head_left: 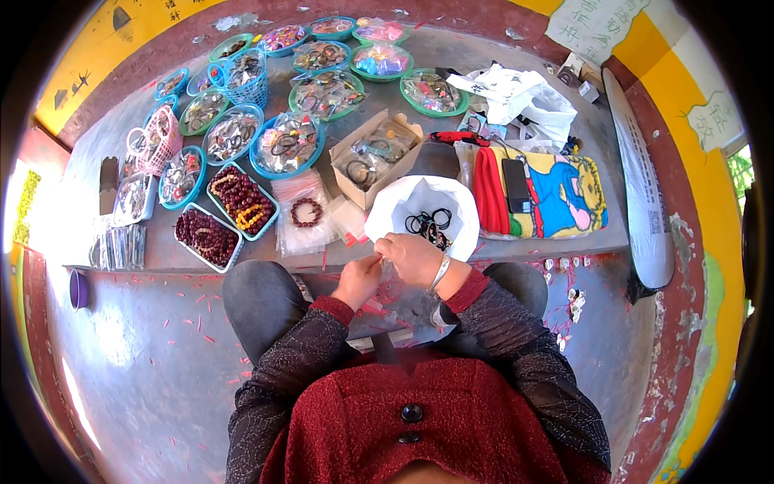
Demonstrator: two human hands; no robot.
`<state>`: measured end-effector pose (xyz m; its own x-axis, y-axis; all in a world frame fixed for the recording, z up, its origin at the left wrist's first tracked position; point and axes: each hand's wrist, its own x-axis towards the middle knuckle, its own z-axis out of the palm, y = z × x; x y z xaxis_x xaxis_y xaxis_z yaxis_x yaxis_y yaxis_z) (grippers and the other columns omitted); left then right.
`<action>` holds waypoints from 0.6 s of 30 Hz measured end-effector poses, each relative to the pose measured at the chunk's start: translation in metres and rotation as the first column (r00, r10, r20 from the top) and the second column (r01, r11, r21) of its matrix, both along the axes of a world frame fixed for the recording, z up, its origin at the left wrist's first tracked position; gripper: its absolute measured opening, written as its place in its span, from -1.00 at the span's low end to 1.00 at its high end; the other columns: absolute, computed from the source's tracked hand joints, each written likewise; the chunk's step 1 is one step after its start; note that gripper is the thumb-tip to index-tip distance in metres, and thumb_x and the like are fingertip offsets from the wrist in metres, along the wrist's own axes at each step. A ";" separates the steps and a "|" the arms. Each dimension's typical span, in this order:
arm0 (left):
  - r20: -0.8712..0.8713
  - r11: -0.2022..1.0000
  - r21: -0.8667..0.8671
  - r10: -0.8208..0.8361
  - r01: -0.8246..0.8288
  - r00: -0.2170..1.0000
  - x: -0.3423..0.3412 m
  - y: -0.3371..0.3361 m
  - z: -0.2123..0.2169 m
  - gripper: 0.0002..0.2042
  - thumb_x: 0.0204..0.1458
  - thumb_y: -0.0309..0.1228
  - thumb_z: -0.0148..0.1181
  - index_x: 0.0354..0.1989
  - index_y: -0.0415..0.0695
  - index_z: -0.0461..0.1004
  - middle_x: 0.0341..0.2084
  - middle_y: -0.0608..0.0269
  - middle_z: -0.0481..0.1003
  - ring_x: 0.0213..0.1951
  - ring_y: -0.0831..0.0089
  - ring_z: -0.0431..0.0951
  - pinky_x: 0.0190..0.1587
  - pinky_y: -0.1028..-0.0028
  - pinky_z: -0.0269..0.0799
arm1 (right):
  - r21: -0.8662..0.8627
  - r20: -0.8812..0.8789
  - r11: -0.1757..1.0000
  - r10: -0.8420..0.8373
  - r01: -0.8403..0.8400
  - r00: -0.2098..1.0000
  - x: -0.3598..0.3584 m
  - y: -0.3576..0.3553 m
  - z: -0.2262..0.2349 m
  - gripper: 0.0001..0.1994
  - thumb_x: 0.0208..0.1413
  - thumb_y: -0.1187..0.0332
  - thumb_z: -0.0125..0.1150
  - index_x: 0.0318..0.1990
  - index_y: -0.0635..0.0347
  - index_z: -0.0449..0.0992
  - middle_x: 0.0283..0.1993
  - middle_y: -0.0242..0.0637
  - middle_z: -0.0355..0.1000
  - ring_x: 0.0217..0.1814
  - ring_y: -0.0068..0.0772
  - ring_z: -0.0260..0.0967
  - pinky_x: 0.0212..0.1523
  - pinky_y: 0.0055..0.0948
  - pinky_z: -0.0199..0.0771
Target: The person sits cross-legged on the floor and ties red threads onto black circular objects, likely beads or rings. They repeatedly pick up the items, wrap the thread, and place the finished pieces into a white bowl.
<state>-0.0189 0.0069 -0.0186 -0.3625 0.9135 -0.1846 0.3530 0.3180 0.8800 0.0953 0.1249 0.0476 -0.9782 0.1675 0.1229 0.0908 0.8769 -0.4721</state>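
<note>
Close together over the near edge of the low grey table, my left hand (pixel 359 280) and my right hand (pixel 414 259) meet at the fingertips. Both are closed in a pinch, and whatever lies between them is too small to make out. Just beyond my right hand stands a white bag-lined container (pixel 389 203) with dark cords or bands (pixel 430 226) in it. Left of it a dark red bead bracelet (pixel 306 212) rests on a stack of clear plastic bags (pixel 295 240). A cardboard box (pixel 377 152) of bagged pieces sits behind the white container.
Trays of dark red beads (pixel 211 236) and several blue and green baskets (pixel 288 167) of packaged pieces fill the table's left and back. On the right, a black phone (pixel 517 185) lies on a colourful folded cloth (pixel 564 196), near white plastic bags (pixel 516 97). A purple cup (pixel 78 289) stands at far left.
</note>
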 end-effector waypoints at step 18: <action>0.708 1.000 -0.005 -0.002 0.008 0.706 -0.007 0.001 0.002 -0.76 0.10 -0.52 -0.13 -0.11 -0.36 0.34 -0.25 0.09 0.46 -0.22 0.34 0.50 -0.14 0.40 0.45 | -0.447 -0.069 0.884 -0.184 0.134 0.981 0.001 0.008 0.025 -0.75 -0.14 0.63 -0.05 -0.25 0.18 0.34 -0.40 -0.25 0.37 -0.32 -0.31 0.38 -0.27 -0.44 0.37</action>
